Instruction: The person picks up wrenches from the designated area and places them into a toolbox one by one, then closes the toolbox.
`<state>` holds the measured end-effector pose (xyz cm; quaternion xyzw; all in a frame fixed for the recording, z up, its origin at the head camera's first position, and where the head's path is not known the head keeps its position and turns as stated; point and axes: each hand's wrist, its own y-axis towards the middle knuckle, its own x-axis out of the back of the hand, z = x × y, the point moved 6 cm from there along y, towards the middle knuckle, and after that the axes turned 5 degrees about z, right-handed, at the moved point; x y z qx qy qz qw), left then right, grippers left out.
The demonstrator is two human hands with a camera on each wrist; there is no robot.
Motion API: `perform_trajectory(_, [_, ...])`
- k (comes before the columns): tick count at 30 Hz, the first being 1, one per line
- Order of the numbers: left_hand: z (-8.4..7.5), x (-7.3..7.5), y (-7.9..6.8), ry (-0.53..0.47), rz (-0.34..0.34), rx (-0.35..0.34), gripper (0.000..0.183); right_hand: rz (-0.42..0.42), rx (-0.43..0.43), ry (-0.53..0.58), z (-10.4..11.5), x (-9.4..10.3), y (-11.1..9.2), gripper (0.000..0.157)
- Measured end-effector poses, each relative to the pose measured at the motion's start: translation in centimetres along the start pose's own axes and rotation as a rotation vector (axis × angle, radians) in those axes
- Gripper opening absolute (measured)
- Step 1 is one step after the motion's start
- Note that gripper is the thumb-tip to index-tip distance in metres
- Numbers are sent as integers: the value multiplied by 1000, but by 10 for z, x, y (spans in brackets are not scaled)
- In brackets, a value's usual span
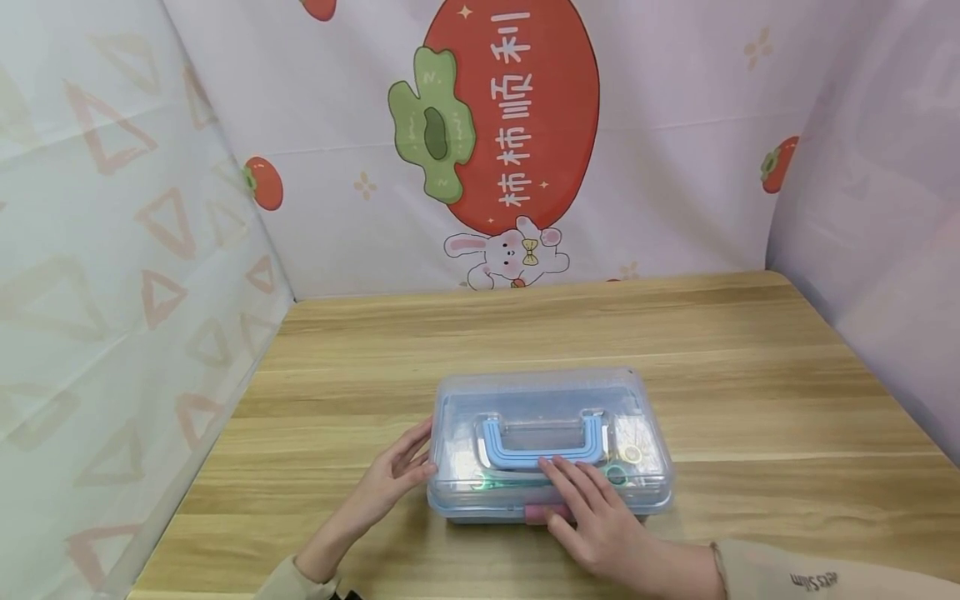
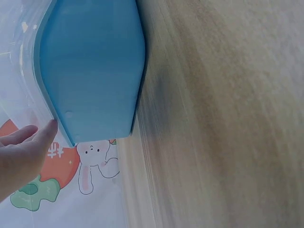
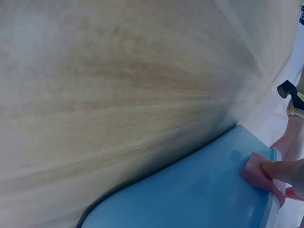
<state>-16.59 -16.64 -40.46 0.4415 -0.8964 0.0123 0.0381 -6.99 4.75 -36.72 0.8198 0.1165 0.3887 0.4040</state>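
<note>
A plastic case (image 1: 551,492) with a clear lid (image 1: 465,417) and blue base (image 2: 95,71) sits on the table. Its blue carry handle (image 1: 547,457) lies folded down on the lid. The left hand (image 1: 393,475) rests its outstretched fingers against the case's left side, touching the rim. At the front, the right hand (image 1: 607,525) lays its extended fingers over the lid, their tips near the handle. Its thumb (image 3: 280,171) presses on the pink latch (image 3: 259,173). Through the lid show green-handled scissors (image 1: 617,475) and a yellow ring (image 1: 632,453); other contents are blurred.
A wood-grain table (image 1: 360,350) surrounds the case. Behind it hangs a white cloth (image 1: 660,192) printed with a red persimmon and a rabbit. Patterned cloth (image 1: 112,333) also covers the left side, and pale cloth (image 1: 885,275) the right.
</note>
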Motion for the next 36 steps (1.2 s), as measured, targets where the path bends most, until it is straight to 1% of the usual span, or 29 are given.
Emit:
perform_trajectory(8, [-1,0,0,-9,1,1,62,-6,-8,0,-1,2,2,28])
perform_trajectory(13, [-1,1,0,0,15,-14,61,-10,-1,-4,-3,2,2,29])
perform_trajectory(17, [-3,1,1,15,20,-23,61,21,-2,36,-5,3,1,29])
perform_trajectory(19, [-4,2,1,30,15,-15,61,55,-7,66,-6,4,1,30])
perform_trajectory(24, [-6,5,0,94,-9,23,60,146,3,136,-11,8,2,33])
perform_trajectory(27, [-7,7,-1,130,-12,50,60,178,2,186,-17,13,3,33])
perform_trajectory(29, [-9,8,-1,167,-15,63,60,184,-8,211,-22,17,3,31])
perform_trajectory(32, [-13,12,-1,241,-44,67,58,180,-55,251,-34,21,1,31])
perform_trajectory(36, [-21,18,-3,357,-91,56,50,164,-144,295,-53,26,-4,36])
